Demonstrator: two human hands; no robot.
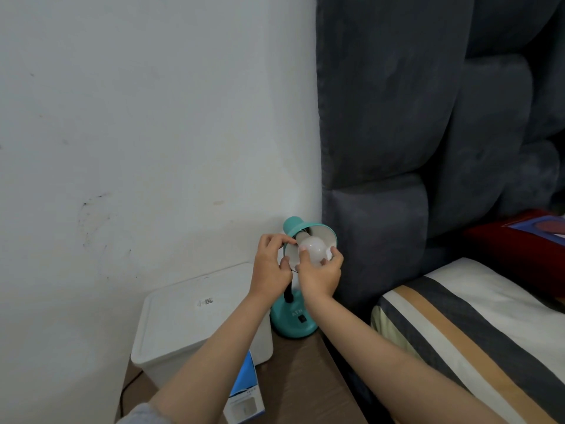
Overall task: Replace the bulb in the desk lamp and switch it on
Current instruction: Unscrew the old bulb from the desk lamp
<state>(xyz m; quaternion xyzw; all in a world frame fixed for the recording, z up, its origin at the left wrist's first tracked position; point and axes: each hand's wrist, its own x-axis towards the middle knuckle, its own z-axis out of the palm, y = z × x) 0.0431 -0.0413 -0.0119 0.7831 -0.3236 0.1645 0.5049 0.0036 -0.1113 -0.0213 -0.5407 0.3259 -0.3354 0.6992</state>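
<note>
A teal desk lamp stands on a brown bedside table, its round base (289,324) near the table's back edge and its shade (321,232) tilted toward me. A white frosted bulb (315,250) sits in the mouth of the shade, unlit. My right hand (321,275) grips the bulb from below with its fingers around the globe. My left hand (270,264) holds the left rim of the shade, thumb and fingers pinching it. The lamp's black neck is mostly hidden behind my hands. A black switch (302,319) shows on the base.
A white lidded box (195,319) fills the table's left side. A blue and white bulb carton (246,399) lies at the front by my left forearm. A dark grey padded headboard (382,148) and a striped bed (458,332) are on the right. A white wall is behind.
</note>
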